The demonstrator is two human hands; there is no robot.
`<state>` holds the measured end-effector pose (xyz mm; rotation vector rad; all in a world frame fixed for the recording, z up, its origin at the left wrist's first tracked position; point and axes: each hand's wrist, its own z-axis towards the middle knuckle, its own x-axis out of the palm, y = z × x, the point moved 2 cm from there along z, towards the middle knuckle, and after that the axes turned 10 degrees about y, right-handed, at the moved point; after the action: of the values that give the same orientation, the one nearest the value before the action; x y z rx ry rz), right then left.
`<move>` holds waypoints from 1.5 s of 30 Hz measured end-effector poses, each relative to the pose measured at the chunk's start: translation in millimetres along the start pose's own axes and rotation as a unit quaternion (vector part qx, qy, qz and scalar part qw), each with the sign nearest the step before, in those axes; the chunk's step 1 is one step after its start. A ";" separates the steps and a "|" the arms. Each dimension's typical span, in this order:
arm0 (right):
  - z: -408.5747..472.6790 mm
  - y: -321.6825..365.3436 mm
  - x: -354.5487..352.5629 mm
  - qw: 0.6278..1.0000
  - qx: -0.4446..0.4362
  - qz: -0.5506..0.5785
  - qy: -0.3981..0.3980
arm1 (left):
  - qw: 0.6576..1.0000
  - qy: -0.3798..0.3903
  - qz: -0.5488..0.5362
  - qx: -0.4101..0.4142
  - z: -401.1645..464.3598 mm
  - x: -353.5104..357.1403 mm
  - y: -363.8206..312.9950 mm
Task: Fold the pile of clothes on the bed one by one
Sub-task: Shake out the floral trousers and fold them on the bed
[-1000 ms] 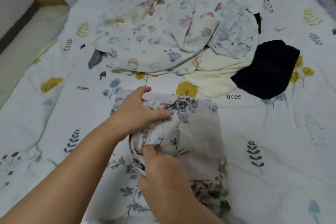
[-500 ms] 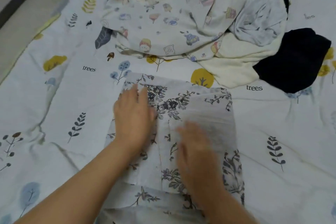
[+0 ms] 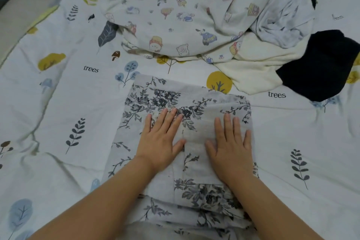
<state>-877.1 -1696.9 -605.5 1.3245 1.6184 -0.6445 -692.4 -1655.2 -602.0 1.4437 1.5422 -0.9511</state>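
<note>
Right now both hands lie flat on the floral garment [image 3: 155, 95], a grey-white piece printed with dark leaves and blossoms, spread on the bed sheet [image 3: 58, 87] directly in front of the person. The left hand [image 3: 161, 140] presses on the garment's left half, fingers straight and slightly fanned, holding nothing; the right hand [image 3: 230, 144] presses on the right half, on a paler folded-over panel, its fingers likewise straight and spread. Between the two thumbs runs a vertical fold edge, and the garment's long axis runs from the person's body away toward the pile, so its far edge lies just beyond the fingertips and its near end disappears under the forearms at the bottom of the view. Any further fold would, I judge, go along that axis, near end up to far edge or the reverse, and both hands are equally well placed for it. The pile of clothes [image 3: 194, 15] lies farther up the bed, apart from the floral piece: a cartoon-print garment [image 3: 175, 25] on top at the left, a cream garment [image 3: 251, 72] poking out below it, a black garment [image 3: 319, 66] at the right. The right hand is the nearer one to the cream and black pieces.
</note>
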 end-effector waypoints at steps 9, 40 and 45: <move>-81.0 12.1 26.7 0.998 -0.041 0.008 0.036 | 0.998 0.006 -0.031 0.050 -51.4 16.0 -4.0; -52.8 -42.2 -39.9 0.843 0.136 0.512 0.096 | 0.894 0.004 -0.350 -0.279 -40.3 -23.2 70.0; -61.1 -30.9 -57.1 0.860 0.106 0.498 0.033 | 0.890 -0.051 -0.377 -0.253 -52.5 -36.9 62.5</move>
<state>-926.0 -1681.1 -532.6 2.0977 0.7065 -0.1200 -632.2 -1617.6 -547.4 0.3999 2.1141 -0.9155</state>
